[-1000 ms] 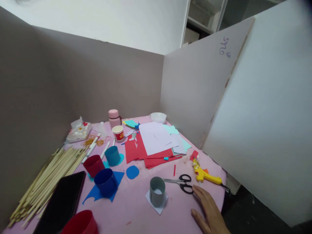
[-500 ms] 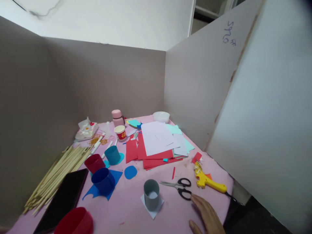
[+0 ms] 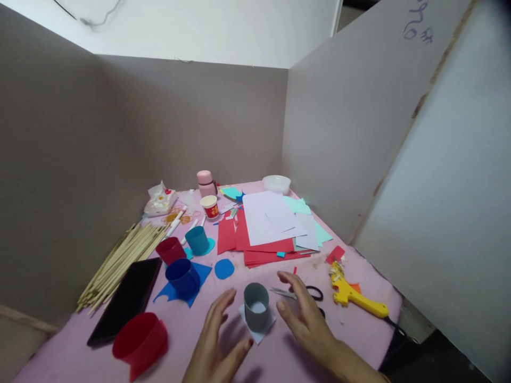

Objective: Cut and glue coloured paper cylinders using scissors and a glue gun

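A gray paper cylinder [image 3: 256, 308] stood upright on a white paper square [image 3: 261, 336] at the pink counter's [image 3: 179, 330] six o'clock side. The left hand [image 3: 215, 340] was at its eight o'clock, the right hand [image 3: 307, 324] at four, each grip wide, apart from it. Scissors [image 3: 284, 292] lay partly hidden behind the right hand; a yellow glue gun [image 3: 359, 301] lay at three.

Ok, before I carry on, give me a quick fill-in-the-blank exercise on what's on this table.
1. The grey cylinder stands ____ the left hand and the right hand.
2. The scissors are partly hidden by the ____ hand.
3. The glue gun is mainly ____ in colour.
4. The flask behind the paper cup is ____ in colour.

Missing words: between; right; yellow; pink.
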Action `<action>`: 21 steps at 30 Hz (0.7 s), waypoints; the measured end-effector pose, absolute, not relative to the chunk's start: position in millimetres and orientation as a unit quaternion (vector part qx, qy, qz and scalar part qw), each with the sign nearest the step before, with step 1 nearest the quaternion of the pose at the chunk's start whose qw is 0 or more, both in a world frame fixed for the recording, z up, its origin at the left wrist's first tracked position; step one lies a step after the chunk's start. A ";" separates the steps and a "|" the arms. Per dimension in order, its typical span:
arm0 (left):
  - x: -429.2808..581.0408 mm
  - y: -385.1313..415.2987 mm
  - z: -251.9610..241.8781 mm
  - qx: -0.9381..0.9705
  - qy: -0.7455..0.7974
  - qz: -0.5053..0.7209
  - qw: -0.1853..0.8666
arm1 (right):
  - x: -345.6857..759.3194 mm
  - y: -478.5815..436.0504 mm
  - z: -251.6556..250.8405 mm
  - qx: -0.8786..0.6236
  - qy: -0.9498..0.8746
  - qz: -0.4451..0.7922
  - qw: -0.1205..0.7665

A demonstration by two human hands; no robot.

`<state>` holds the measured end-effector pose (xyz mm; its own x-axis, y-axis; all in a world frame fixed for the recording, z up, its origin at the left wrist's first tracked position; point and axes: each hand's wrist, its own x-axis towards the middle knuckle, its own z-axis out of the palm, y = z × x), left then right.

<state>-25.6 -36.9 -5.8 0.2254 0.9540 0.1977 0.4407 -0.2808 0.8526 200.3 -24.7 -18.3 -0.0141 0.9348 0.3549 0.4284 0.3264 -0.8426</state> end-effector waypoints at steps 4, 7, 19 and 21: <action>5.2 -5.7 -5.1 0.709 0.486 0.370 0.352 | 182.2 -8.9 -9.4 -0.486 -0.635 0.347 0.490; 14.0 -2.2 -8.3 0.709 0.483 0.360 0.368 | 172.9 -2.3 -8.8 -0.473 -0.607 0.393 0.504; 6.1 -1.6 -39.0 0.797 0.458 0.313 0.238 | 164.8 4.1 -34.0 -0.472 -0.551 0.425 0.541; 4.9 -0.6 -41.2 0.805 0.448 0.316 0.228 | 167.0 4.1 -32.2 -0.473 -0.554 0.423 0.538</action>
<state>4.9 -0.6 -41.2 0.3986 0.8648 0.3054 0.5766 -0.4953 0.6498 167.0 4.1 -32.2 0.0271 0.9802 0.1962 0.0685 0.1940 -0.9786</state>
